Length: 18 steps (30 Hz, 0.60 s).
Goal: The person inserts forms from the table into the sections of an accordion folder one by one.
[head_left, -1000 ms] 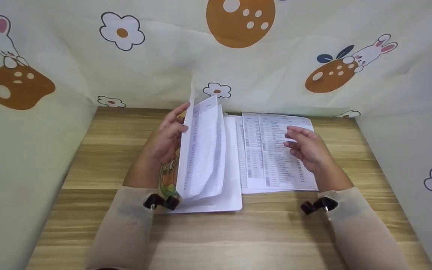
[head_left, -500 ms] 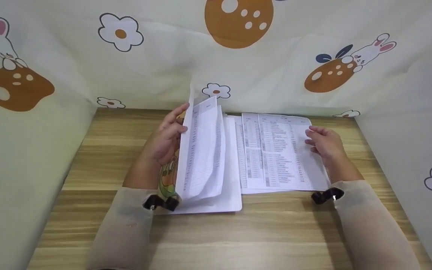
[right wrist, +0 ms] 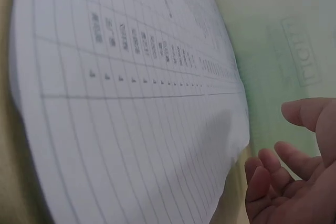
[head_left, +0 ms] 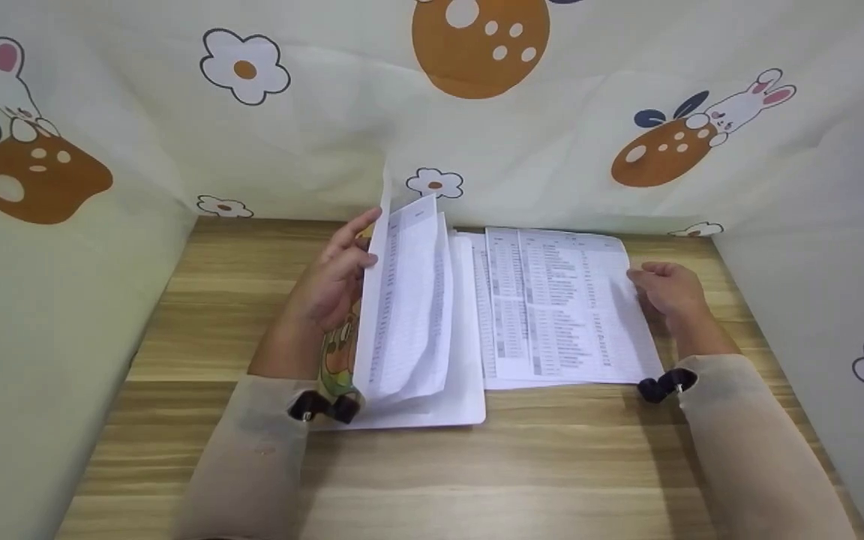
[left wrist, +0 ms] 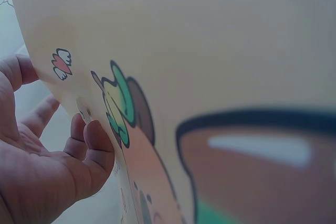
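A folder-like cover [head_left: 373,300], white inside with a cartoon print outside, stands nearly upright left of the middle. My left hand [head_left: 331,289] grips its left edge between thumb and fingers, and the left wrist view shows the cartoon side [left wrist: 236,51] close up. Several printed sheets [head_left: 413,300] lean inside the cover. To the right lie more printed table sheets [head_left: 567,315], flat and overlapping. My right hand [head_left: 676,292] is beside their right edge. In the right wrist view its fingers [right wrist: 294,156] are loosely bent and apart from the paper [right wrist: 157,145].
Everything lies on a wood-grain table [head_left: 552,465]. A pale cloth wall [head_left: 327,112] with rabbit, orange and flower prints rises behind the papers and along both sides. The cover's white lower leaf [head_left: 468,405] rests on the table.
My right hand has moved right, from above the printed sheets to beyond their right edge. The sheets' lower right corner has spread rightward. The left hand and the cover stay in place.
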Motion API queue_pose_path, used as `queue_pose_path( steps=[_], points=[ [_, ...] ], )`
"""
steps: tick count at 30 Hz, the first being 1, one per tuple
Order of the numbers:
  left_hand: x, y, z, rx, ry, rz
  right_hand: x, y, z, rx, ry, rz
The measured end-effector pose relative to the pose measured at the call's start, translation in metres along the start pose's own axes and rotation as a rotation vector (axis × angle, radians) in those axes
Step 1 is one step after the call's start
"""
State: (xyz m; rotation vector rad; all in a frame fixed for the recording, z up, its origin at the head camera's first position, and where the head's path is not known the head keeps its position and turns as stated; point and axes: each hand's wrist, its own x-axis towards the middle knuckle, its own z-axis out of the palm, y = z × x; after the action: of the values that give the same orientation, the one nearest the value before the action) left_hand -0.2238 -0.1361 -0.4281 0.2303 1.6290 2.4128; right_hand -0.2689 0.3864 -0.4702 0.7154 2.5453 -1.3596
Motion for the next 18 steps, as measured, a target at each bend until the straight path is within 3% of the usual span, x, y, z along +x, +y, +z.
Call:
queue_pose_path(
  steps=[8, 18],
  points=[
    [0.0, 0.0, -0.001, -0.01, -0.001, -0.004, -0.001, 0.004, 0.002, -0.232, -0.068, 0.009],
    [0.0, 0.0, -0.001, -0.025, 0.002, -0.009, -0.008, 0.004, 0.011, -0.312, -0.084, -0.005]
  ],
)
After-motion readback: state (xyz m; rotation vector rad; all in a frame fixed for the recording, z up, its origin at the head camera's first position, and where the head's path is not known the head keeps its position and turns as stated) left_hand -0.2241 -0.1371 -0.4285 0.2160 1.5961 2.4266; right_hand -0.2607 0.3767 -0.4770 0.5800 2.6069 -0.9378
